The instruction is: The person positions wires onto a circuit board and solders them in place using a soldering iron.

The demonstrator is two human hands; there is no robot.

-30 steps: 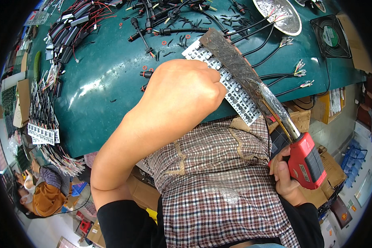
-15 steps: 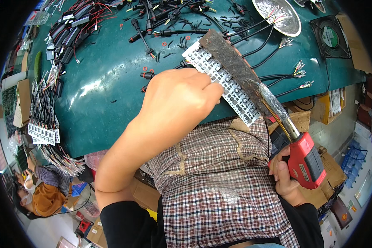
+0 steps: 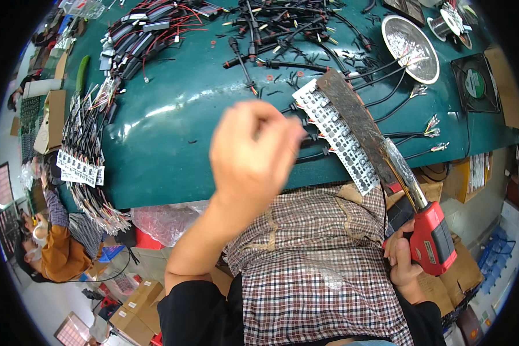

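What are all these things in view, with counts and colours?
Table: one, green, centre
Component board: one, white, centre right
Bar: one, brown, along board
Gun-shaped tool: one, red, lower right
Cables: many, black, top middle
Rings: several, red, upper middle
Wired boards: several, white, left
Bowl: one, silver, upper right
Fan: one, black, right
Boxes: several, brown, lower left
Apron: one, checked, lower middle
Co-worker: one, orange top, far left
Left hand: one, bare, beside board
Right hand: one, bare, holding tool

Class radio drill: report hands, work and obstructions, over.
Left hand left of white circuit board, blurred, grip unclear. Right hand gripping red-and-black tool. Dark bar alongside board; black cables nearby.
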